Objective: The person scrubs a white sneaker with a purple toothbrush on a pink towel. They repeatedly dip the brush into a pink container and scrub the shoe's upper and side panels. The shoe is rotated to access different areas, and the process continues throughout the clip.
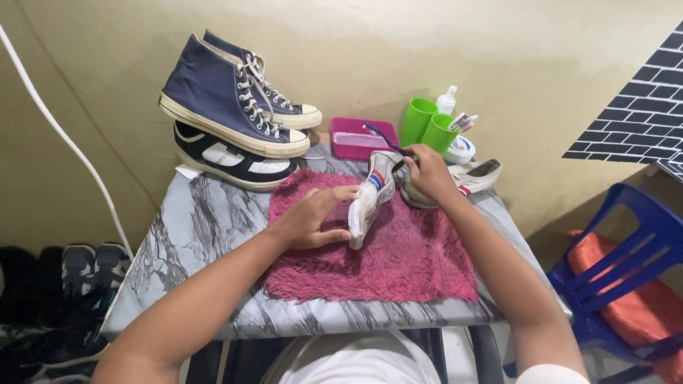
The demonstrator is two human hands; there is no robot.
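From up here I see a marble-patterned counter (pixel 178 235) pushed against a yellowish wall, with a shaggy pink towel (pixel 398 263) spread over its middle, I judge to soften the surface and catch drips. A blue plastic chair (pixel 626 263) stands off to the right. At the back left, a pair of navy high-top sneakers (pixel 228 96) is stacked on a black-and-white sneaker (pixel 228 160), seemingly parked out of the way.

The white shoe (pixel 370 199) being worked on sits over the towel's upper middle. Its long axis runs diagonally, one end pointing down toward me and the other up and away to the right; it is tipped on its side so the sole edge faces up.

My left hand (pixel 313 217) steadies it, fingers curled together against its lower part. My right hand (pixel 427 171) is closed, pinching a purple toothbrush (pixel 384 139) at the shoe's upper end. Its mate, a second white shoe (pixel 473 178), lies just behind.

Further back stand a pink tray (pixel 352 142), two green cups (pixel 427 124) and a small white bottle (pixel 447 99).
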